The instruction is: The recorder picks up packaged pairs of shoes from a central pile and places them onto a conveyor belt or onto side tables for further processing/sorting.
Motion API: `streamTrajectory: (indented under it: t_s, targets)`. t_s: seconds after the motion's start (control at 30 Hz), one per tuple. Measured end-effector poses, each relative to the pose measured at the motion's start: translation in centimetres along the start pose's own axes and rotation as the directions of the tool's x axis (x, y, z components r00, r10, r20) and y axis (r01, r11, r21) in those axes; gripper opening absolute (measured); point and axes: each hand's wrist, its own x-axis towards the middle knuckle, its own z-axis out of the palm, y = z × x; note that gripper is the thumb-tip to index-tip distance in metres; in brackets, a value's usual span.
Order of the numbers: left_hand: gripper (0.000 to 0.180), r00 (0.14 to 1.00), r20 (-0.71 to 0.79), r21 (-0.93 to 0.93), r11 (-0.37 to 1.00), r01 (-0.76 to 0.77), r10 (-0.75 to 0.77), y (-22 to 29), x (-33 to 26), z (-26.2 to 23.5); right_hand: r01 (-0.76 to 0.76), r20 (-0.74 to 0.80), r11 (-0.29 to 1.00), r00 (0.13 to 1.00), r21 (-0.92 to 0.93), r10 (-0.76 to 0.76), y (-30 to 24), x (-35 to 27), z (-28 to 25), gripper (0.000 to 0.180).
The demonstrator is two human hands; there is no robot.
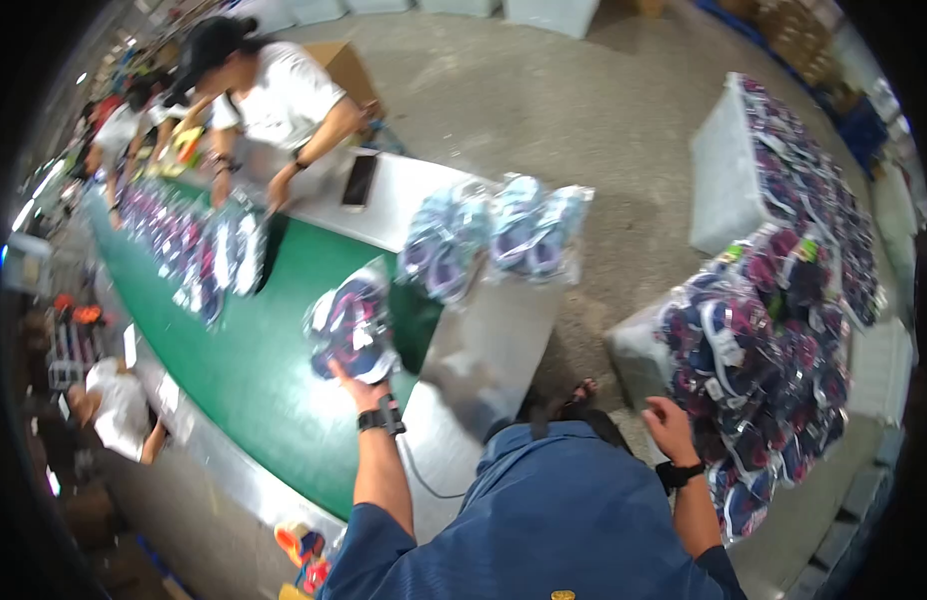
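Bagged navy-and-pink shoes gripped by left hand over green conveyor belt; several laid already. Right hand open beside heaped white crate, many left.

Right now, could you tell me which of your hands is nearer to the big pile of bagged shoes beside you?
The right. My right hand hovers at the edge of the pile of bagged shoes, while my left hand is across at the green conveyor belt, touching a single bagged pair.

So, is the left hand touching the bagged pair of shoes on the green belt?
Touching. The head view shows the left hand with its fingers on the near edge of the bagged shoes, which lie on the green belt.
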Motion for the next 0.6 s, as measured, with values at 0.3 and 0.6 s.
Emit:
streamTrajectory:
  t_s: [0.3, 0.6]
  targets:
    - [0.071, 0.939, 0.226, 0.315, 0.931, 0.183, -0.261, -0.8, -12.3, 13.2, 0.178, -0.117, 0.963, 0.981, 0.205, -0.156, -1.8, 2.0, -4.7, 0.031]
    - [0.069, 0.486, 0.546, 0.821, 0.322, -0.471, -0.682, -6.7, -23.4, 21.5, 0.516, -0.331, 0.726, 0.855, 0.455, -0.400, -8.0, -2.0, -12.3, 0.058]
